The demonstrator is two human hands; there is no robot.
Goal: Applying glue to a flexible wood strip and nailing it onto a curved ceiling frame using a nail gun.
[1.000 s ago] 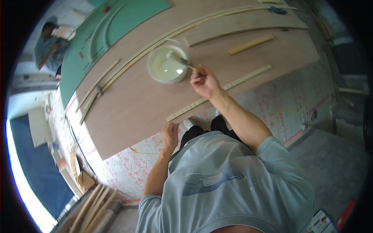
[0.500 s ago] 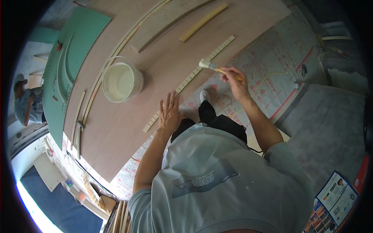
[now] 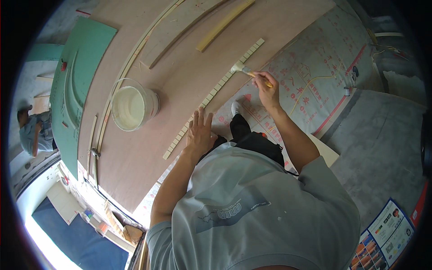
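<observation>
A long slotted wooden strip [image 3: 215, 93], cut into small blocks, lies along the near edge of a brown board [image 3: 130, 171]. My right hand [image 3: 267, 87] is closed round the handle of a paintbrush [image 3: 245, 69]. Pale, creamy stuff coats the bristles, which are at the strip's upper part. Fingers outstretched, my left hand [image 3: 199, 132] rests at the board's edge beside the strip, its fingertips by the strip's middle. Left of the strip stands a white bucket [image 3: 130, 108] with its wire handle up, holding cream-coloured glue or paint.
Curved wooden pieces [image 3: 180, 33] and a yellowish wooden bar [image 3: 225, 25] lie on the board's far part. A hammer [image 3: 95, 155] is by thin strips at the left. Beyond a green board [image 3: 85, 58] is another person [image 3: 36, 128]. Printed sheeting [image 3: 310, 85] covers the floor.
My right hand has moved the brush slightly down and left, bringing its bristles onto the strip. My left hand stays by the strip. The view has shifted a little.
</observation>
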